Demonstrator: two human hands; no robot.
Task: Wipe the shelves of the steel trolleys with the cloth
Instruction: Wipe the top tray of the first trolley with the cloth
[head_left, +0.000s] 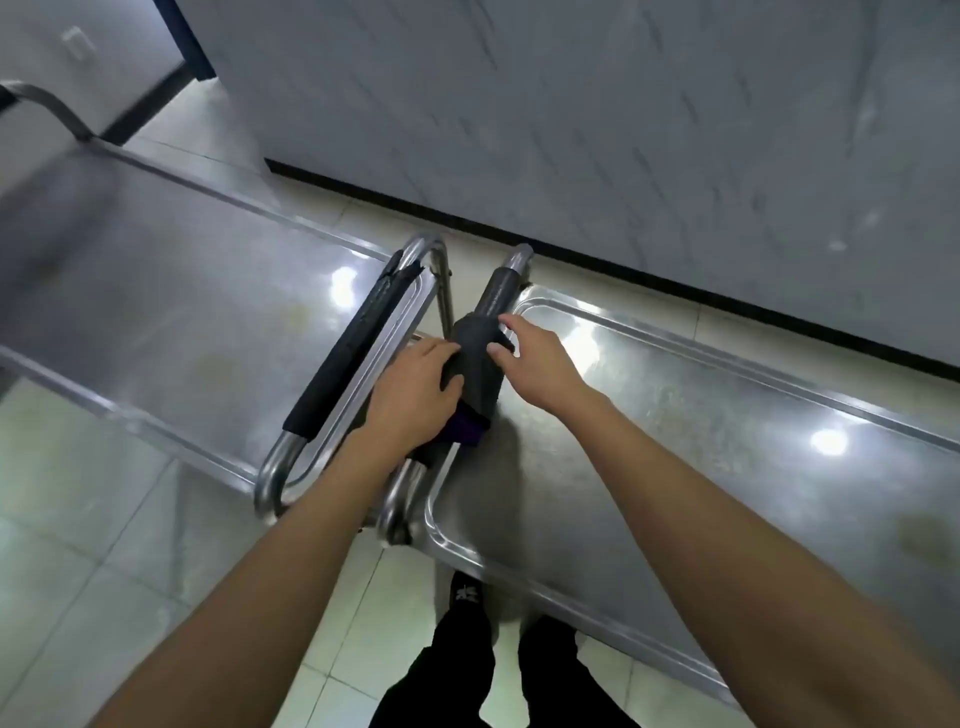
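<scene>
Two steel trolleys stand end to end, handles facing each other. The left trolley (156, 291) has a bare top shelf and a black-padded handle (353, 353). The right trolley (727, 441) also shows a bare top shelf. A dark grey cloth (475, 358) with a purple edge hangs draped over the right trolley's handle (501, 288). My left hand (415, 400) grips the cloth's left side. My right hand (530, 358) touches its upper right side with fingers curled on the fabric.
A grey marbled wall (623, 130) with a black skirting runs behind both trolleys. Pale floor tiles (104, 545) lie in front. My dark trousers and shoe (467, 597) are close under the right trolley's near corner.
</scene>
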